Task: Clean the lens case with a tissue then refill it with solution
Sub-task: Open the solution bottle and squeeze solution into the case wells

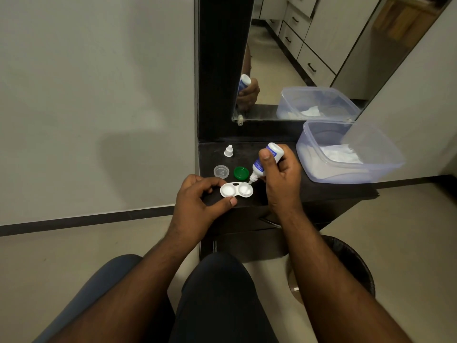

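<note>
Dark shelf [321,194] under mirror [309,58], grey wall, left hand [197,196] pinching lens case [236,190], right hand [282,172] gripping solution bottle [267,159]

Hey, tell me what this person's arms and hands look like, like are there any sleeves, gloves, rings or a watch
Both forearms are bare, with no sleeve in view. The left hand and the right hand wear no gloves. No ring, watch or wristband shows on either. Dark hair shows along both forearms.
</note>
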Demonstrator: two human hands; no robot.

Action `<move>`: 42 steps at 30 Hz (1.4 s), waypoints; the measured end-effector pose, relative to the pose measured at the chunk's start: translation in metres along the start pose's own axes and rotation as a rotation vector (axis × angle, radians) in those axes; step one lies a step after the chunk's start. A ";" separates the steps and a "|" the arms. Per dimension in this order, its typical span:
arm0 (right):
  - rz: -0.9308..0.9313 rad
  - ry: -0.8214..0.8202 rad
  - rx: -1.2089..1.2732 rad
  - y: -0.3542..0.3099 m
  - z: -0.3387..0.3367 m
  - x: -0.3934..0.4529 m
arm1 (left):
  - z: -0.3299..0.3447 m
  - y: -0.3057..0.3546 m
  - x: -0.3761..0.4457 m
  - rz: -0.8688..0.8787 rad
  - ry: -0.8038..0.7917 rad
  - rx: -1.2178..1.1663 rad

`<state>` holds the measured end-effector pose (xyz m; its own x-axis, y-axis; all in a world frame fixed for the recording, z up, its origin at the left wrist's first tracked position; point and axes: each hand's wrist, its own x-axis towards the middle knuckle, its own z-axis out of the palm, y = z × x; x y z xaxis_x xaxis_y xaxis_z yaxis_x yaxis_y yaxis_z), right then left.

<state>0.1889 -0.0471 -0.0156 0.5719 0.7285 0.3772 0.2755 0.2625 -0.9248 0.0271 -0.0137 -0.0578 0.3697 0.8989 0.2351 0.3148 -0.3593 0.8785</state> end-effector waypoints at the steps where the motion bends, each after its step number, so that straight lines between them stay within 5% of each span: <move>1: -0.003 -0.002 -0.005 0.000 0.000 0.000 | 0.000 0.000 0.000 -0.001 -0.002 0.007; 42: 0.029 0.002 -0.014 0.002 -0.001 0.001 | 0.000 0.000 0.000 0.012 0.003 -0.004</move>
<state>0.1907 -0.0462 -0.0169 0.5812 0.7343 0.3506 0.2694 0.2329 -0.9344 0.0268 -0.0139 -0.0577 0.3706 0.8953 0.2473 0.3069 -0.3693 0.8772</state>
